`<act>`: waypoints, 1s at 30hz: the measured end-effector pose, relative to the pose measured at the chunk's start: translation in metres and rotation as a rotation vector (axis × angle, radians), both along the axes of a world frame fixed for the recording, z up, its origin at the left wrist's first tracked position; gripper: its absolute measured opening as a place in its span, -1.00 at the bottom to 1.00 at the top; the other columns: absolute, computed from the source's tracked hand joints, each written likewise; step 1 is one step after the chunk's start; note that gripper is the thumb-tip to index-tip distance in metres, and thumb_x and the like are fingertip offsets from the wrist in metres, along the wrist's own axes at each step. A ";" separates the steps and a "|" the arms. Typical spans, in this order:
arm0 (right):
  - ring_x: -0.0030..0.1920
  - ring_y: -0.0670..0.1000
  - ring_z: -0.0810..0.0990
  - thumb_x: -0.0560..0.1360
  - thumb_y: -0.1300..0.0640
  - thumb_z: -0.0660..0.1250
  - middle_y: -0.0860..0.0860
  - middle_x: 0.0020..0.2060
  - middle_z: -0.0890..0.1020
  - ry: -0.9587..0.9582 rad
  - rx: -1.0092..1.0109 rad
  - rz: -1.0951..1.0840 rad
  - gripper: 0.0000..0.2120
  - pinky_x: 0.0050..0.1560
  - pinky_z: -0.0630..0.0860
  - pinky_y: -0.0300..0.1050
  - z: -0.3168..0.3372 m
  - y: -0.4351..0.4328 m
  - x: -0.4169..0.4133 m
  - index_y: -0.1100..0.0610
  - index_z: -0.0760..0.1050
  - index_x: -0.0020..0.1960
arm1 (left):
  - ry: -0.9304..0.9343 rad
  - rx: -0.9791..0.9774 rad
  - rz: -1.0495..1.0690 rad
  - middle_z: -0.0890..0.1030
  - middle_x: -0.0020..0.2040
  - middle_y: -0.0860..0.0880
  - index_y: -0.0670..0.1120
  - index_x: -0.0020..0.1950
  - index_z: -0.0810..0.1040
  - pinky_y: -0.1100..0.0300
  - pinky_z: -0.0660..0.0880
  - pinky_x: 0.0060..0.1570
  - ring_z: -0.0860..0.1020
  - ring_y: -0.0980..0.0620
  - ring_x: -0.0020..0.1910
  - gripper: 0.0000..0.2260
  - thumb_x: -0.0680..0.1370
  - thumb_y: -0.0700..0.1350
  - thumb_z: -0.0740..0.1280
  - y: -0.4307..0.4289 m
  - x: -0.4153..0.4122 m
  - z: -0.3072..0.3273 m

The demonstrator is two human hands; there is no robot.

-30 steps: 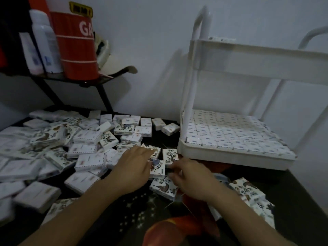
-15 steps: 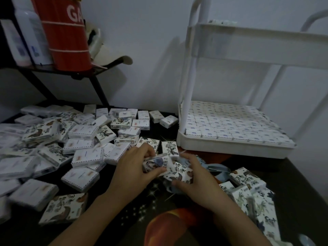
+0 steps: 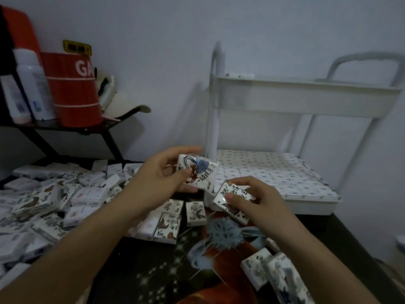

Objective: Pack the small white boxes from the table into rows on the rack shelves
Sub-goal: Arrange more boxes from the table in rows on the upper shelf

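**A:** What stands at the far left?

**B:** A black side shelf (image 3: 65,128) against the wall. It carries two white bottles (image 3: 32,84) and a red container (image 3: 72,91). Below it, on the dark table (image 3: 142,270), lies a loose heap of small white boxes (image 3: 54,194). Some lie printed face up and many overlap.

**A:** And the left hand?

**B:** The left hand (image 3: 157,178) is raised above the table. Its fingers and thumb are curled around one printed box (image 3: 197,172), with the thumb on the printed face. This box is tilted. Under the hand, between the two forearms, a few flat boxes (image 3: 166,224) lie on the table.

**A:** What does the right hand do?

**B:** The right hand (image 3: 258,202) is a little lower, just to the right. It pinches a second box (image 3: 232,198), thumb on top, and this box is also tilted. The two held boxes are very near each other. I cannot tell if they touch.

**A:** Where is the rack?

**B:** The white rack (image 3: 306,102) stands at the right, near the wall. Its lower shelf (image 3: 306,205) is filled with packed boxes (image 3: 274,172) in tight rows. Of the upper shelf (image 3: 285,108) I see mainly the front wall, so what it holds is hidden.

**A:** Anything further right?

**B:** Near the right forearm some more boxes (image 3: 274,273) lie on the table.
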State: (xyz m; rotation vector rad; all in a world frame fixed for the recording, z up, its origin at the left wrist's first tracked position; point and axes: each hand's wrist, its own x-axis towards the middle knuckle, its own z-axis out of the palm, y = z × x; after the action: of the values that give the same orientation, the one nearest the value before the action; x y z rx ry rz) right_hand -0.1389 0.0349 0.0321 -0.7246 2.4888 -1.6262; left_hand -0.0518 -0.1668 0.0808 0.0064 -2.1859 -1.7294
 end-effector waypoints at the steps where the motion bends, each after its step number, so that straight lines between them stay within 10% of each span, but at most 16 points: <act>1: 0.21 -0.13 0.48 0.42 -0.14 0.44 -0.12 0.14 0.58 0.017 0.000 -0.013 -0.81 0.06 0.43 -0.15 0.012 0.004 -0.004 -0.27 0.55 0.02 | 0.013 0.001 -0.029 0.62 0.14 -0.11 0.08 0.23 0.58 0.26 0.60 -0.17 0.70 0.00 -0.14 -0.63 0.58 -0.33 0.27 0.003 -0.003 0.015; 7: -0.36 -0.17 0.64 0.48 0.05 0.42 -0.08 -0.25 0.72 0.096 -0.068 -0.019 -0.91 -0.42 0.44 -0.34 0.084 0.034 -0.024 0.01 0.56 -0.05 | 0.129 -0.258 -0.115 0.60 0.11 -0.11 0.02 0.25 0.57 0.17 0.63 -0.13 0.67 0.03 -0.06 -0.65 0.56 -0.33 0.29 0.023 -0.029 0.102; 20: -0.20 -0.07 0.69 0.50 0.07 0.40 -0.04 -0.18 0.72 0.312 -0.194 -0.023 -0.82 -0.19 0.56 -0.23 0.190 0.052 -0.079 -0.06 0.55 0.10 | 0.338 -1.051 0.319 0.58 -0.11 0.22 0.15 0.11 0.61 0.22 0.37 -0.27 0.49 0.20 -0.24 -0.78 0.47 -0.01 0.43 0.036 -0.127 0.253; 30: -0.31 -0.16 0.67 0.46 0.12 0.44 -0.04 -0.17 0.67 0.461 -0.249 -0.210 -0.86 -0.32 0.57 -0.25 0.247 0.012 -0.165 0.03 0.52 -0.02 | 0.269 -1.280 0.243 0.62 -0.05 0.04 -0.03 -0.02 0.57 0.26 0.40 -0.23 0.55 0.10 -0.11 -0.74 0.54 0.15 0.32 0.021 -0.199 0.278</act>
State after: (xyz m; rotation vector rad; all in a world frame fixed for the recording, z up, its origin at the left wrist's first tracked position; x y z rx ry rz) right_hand -0.3037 0.0467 0.2788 -0.9958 2.7748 -2.0751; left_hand -0.2504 -0.1462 0.3592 -0.2441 -2.5092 -0.0068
